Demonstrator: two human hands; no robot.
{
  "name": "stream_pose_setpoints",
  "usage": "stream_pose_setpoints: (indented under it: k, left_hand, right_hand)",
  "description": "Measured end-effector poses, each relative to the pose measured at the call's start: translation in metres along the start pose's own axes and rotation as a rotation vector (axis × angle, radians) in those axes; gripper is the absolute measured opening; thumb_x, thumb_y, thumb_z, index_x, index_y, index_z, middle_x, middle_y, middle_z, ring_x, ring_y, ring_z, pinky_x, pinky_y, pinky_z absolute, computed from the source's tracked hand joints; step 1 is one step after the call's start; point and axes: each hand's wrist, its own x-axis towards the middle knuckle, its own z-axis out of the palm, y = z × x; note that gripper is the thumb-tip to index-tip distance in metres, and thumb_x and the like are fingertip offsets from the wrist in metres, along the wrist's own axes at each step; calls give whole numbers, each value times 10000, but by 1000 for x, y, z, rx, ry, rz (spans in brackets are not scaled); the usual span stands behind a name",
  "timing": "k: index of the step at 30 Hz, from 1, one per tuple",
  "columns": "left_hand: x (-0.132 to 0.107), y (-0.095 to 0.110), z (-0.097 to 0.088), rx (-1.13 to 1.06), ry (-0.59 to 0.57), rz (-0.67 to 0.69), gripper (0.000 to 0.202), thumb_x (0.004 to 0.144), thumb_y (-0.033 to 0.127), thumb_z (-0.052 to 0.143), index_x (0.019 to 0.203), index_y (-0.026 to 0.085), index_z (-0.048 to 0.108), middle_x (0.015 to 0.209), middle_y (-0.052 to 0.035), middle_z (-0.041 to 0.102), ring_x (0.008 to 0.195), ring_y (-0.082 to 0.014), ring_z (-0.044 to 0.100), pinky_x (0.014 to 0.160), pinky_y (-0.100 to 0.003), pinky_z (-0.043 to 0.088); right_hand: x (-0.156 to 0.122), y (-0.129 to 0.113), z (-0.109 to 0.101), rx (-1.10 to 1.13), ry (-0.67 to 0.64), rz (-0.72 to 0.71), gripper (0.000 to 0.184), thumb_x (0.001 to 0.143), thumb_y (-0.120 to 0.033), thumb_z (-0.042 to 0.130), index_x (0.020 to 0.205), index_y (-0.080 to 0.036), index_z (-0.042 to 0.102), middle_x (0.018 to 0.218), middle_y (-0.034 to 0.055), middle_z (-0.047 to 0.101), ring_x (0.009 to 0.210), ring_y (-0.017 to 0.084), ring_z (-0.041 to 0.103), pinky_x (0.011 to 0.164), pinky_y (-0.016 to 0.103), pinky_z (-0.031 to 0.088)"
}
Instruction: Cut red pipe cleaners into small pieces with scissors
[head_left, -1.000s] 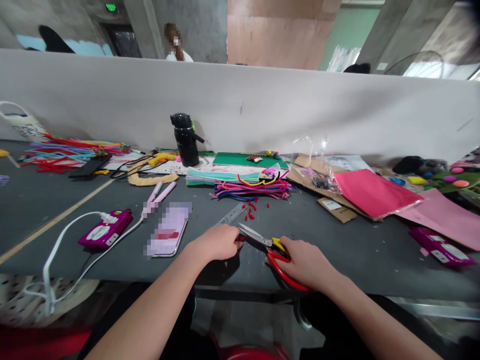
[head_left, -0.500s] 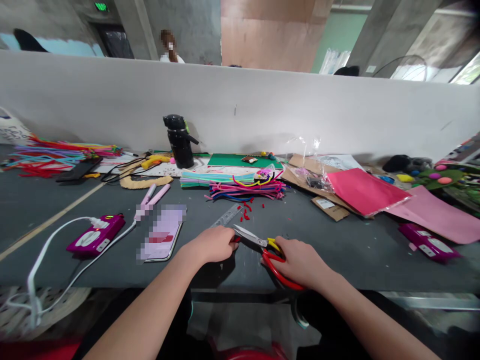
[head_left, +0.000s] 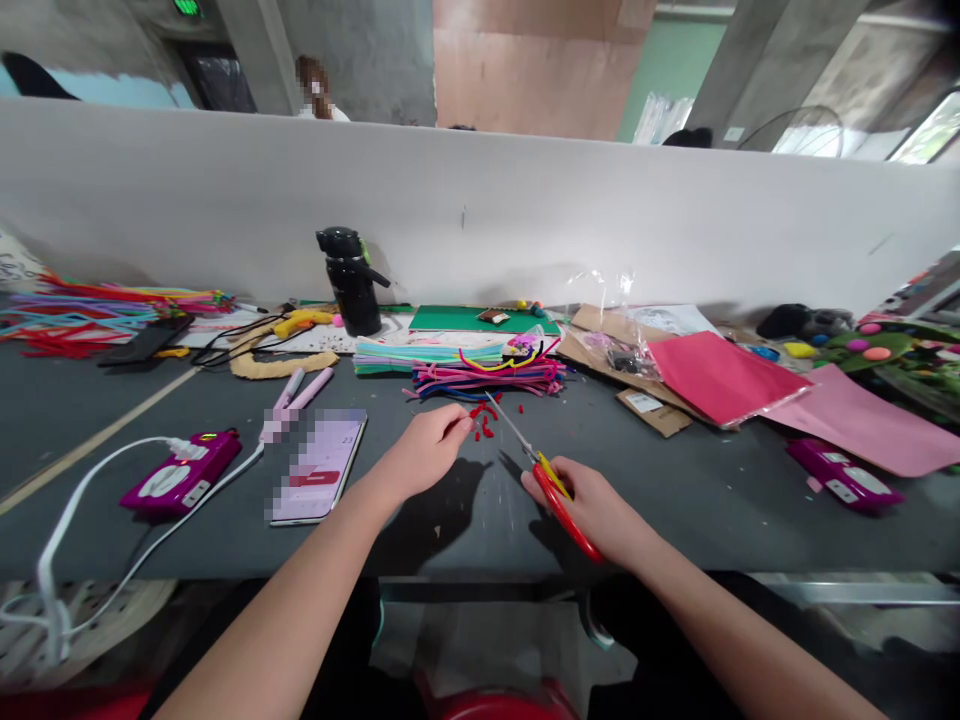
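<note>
My left hand [head_left: 431, 450] is raised over the grey table, its thumb and fingers pinched on what looks like a short red pipe cleaner piece [head_left: 475, 411]. Small cut red pieces [head_left: 487, 432] lie scattered just beyond those fingertips. My right hand [head_left: 600, 510] grips scissors [head_left: 551, 480] with red and yellow handles. Their blades look nearly together and point forward, towards the red pieces. Behind these lie bundles of pipe cleaners, one pink and blue [head_left: 495, 378], another pale green [head_left: 427, 357].
Left of my hands are a phone [head_left: 322, 465], two pens [head_left: 304, 395] and a purple power strip [head_left: 180, 475] with a white cable. A black bottle [head_left: 352, 290] stands at the back. Red sheets [head_left: 727, 378], pink paper [head_left: 862, 420] and another purple strip [head_left: 844, 475] lie right.
My left hand has moved forward, away from the scissors, to the scattered red pieces, and now covers where the clear ruler lay. The scissors have turned to point more forward.
</note>
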Motion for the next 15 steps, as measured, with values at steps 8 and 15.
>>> stream_pose_setpoints:
  k: [8,15]
  left_hand:
    - [1,6,5,-208,47,27,262,933,351,421,792,173,553,747,21,521,718,-132,457,647,-243,347]
    - [6,4,8,-285,80,12,323,920,422,454,853,163,635,763,0,583,712,-146,482,631,-250,353]
  right_hand:
    - [-8,-9,0,-1,-26,-36,521,858,-719,424,794,-210,513,715,-2,586,621,145,500,588,244,374]
    - [-12,-12,0,4,-37,-10,449,861,-650,493,807,-206,523,723,13,598,626,154,517,598,248,376]
